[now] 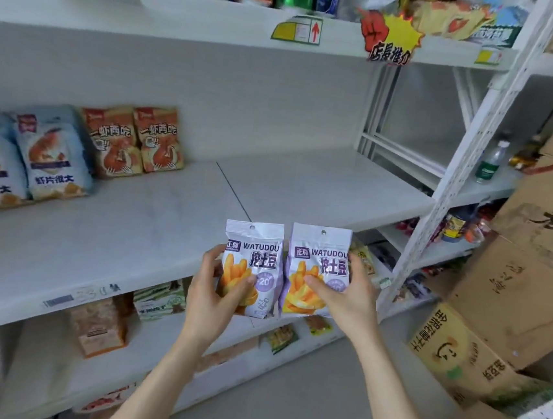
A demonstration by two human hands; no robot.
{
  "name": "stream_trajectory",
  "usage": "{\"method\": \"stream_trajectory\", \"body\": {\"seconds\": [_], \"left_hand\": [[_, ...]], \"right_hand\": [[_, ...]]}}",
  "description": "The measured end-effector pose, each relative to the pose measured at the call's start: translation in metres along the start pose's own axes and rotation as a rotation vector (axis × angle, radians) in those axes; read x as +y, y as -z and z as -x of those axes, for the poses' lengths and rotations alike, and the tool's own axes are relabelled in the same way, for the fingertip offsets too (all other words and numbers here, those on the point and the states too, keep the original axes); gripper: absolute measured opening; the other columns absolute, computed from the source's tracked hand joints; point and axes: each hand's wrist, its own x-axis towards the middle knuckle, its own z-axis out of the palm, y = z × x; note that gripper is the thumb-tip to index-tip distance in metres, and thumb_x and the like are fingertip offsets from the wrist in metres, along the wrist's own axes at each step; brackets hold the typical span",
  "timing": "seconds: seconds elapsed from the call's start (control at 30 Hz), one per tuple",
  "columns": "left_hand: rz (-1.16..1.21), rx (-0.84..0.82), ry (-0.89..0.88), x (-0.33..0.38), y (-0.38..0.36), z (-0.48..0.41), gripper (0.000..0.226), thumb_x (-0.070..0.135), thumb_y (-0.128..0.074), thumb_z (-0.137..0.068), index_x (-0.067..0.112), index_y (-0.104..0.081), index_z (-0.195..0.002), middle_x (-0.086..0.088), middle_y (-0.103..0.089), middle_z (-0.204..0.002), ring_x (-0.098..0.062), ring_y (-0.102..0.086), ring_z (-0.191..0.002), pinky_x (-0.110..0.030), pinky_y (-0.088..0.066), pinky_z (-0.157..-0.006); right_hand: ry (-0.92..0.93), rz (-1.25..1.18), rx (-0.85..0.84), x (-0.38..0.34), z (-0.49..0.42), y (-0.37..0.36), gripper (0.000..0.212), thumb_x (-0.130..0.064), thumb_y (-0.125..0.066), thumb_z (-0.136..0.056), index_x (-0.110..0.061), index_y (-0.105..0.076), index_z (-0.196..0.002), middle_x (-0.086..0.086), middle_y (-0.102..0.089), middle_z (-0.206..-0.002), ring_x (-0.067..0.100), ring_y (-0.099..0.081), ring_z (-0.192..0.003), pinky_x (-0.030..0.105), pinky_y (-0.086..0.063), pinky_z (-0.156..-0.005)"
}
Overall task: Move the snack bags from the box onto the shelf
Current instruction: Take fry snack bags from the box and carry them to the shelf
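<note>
My left grip point(217, 288) holds the first snack bag point(257, 258). My right grip point(344, 295) holds the second snack bag point(321, 257). Both bags stand up, side by side, just in front of the shelf point(165, 232) edge. At the shelf's back left sit orange bags point(133, 141) and blue bags point(53, 161).

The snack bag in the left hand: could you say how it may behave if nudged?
Probably light: the left hand alone holds the snack bag upright. Its glossy film may slip. Tall and narrow, it could tip.
</note>
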Motion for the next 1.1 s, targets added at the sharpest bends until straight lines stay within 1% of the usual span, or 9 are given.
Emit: {"method": "stream_trajectory", "body": {"seconds": [0.1,0.27,0.43,0.53,0.67,0.83,0.97,1.03,1.1], "left_hand": [[-0.028,0.047,-0.003,-0.007,0.003,-0.025,0.053,0.034,-0.078,-0.08,0.051,-0.044,-0.118,0.015,-0.068,-0.1,-0.011,-0.068,-0.092,-0.045,-0.059,-0.076],[-0.079,0.135,-0.008,-0.024,-0.01,-0.08,0.057,0.026,-0.077,-0.082,0.057,-0.041,-0.114,0.007,-0.066,-0.106,-0.006,-0.065,-0.095,-0.027,-0.057,-0.074],[-0.077,0.215,0.03,-0.04,-0.04,-0.139,0.058,0.027,-0.077,-0.082,0.056,-0.041,-0.117,0.012,-0.064,-0.111,0.0,-0.063,-0.097,-0.041,-0.06,-0.076],[-0.066,0.304,0.038,-0.045,-0.059,-0.173,0.059,0.024,-0.077,-0.082,0.046,-0.042,-0.123,0.014,-0.063,-0.11,0.003,-0.062,-0.096,-0.039,-0.06,-0.076],[-0.065,0.389,0.08,-0.061,-0.064,-0.227,0.059,0.024,-0.077,-0.082,0.038,-0.042,-0.127,0.018,-0.063,-0.107,0.007,-0.064,-0.092,-0.036,-0.06,-0.076],[-0.128,0.463,0.092,-0.086,-0.045,-0.303,0.059,0.031,-0.077,-0.082,0.033,-0.044,-0.131,0.019,-0.064,-0.108,0.001,-0.065,-0.095,-0.042,-0.06,-0.079],[-0.184,0.478,0.083,-0.114,-0.027,-0.356,0.062,0.045,-0.076,-0.077,0.036,-0.045,-0.13,0.014,-0.066,-0.105,-0.009,-0.067,-0.095,-0.046,-0.06,-0.075],[-0.199,0.492,0.073,-0.127,-0.022,-0.379,0.059,0.039,-0.076,-0.081,0.03,-0.046,-0.131,0.015,-0.065,-0.102,-0.005,-0.066,-0.093,-0.035,-0.06,-0.072],[-0.222,0.508,0.052,-0.135,-0.018,-0.399,0.048,0.03,-0.074,-0.085,0.025,-0.048,-0.125,0.019,-0.062,-0.094,-0.002,-0.065,-0.088,-0.018,-0.053,-0.061]], "right_hand": [[0.016,-0.017,-0.04,0.001,-0.031,-0.02,0.049,-0.027,-0.087,-0.068,-0.032,-0.056,-0.106,-0.018,-0.068,-0.095,-0.009,-0.063,-0.082,0.018,-0.048,-0.068],[0.06,-0.029,-0.107,0.013,-0.102,-0.046,0.053,-0.031,-0.087,-0.067,-0.031,-0.054,-0.109,-0.017,-0.069,-0.096,0.001,-0.066,-0.088,0.034,-0.055,-0.079],[0.094,-0.047,-0.176,0.025,-0.182,-0.064,0.052,-0.029,-0.086,-0.07,-0.033,-0.053,-0.11,-0.018,-0.07,-0.094,-0.004,-0.066,-0.085,0.029,-0.056,-0.077],[0.13,-0.038,-0.228,0.034,-0.237,-0.08,0.053,-0.027,-0.086,-0.069,-0.033,-0.052,-0.109,-0.02,-0.068,-0.092,-0.007,-0.064,-0.084,0.025,-0.053,-0.077],[0.172,-0.04,-0.304,0.038,-0.306,-0.118,0.055,-0.027,-0.087,-0.068,-0.031,-0.051,-0.11,-0.022,-0.067,-0.091,-0.002,-0.065,-0.086,0.028,-0.054,-0.078],[0.209,-0.062,-0.343,0.036,-0.375,-0.179,0.055,-0.029,-0.086,-0.067,-0.028,-0.053,-0.11,-0.023,-0.066,-0.091,0.005,-0.066,-0.089,0.029,-0.054,-0.081],[0.24,-0.102,-0.326,0.039,-0.418,-0.227,0.053,-0.027,-0.086,-0.068,-0.024,-0.055,-0.11,-0.02,-0.065,-0.091,0.008,-0.066,-0.09,0.027,-0.052,-0.081],[0.25,-0.132,-0.31,0.044,-0.435,-0.248,0.051,-0.025,-0.086,-0.067,-0.025,-0.055,-0.108,-0.02,-0.065,-0.09,0.008,-0.066,-0.089,0.028,-0.052,-0.083],[0.255,-0.16,-0.302,0.049,-0.451,-0.267,0.051,-0.024,-0.087,-0.067,-0.024,-0.055,-0.108,-0.018,-0.066,-0.091,0.009,-0.066,-0.089,0.03,-0.053,-0.085]]}}
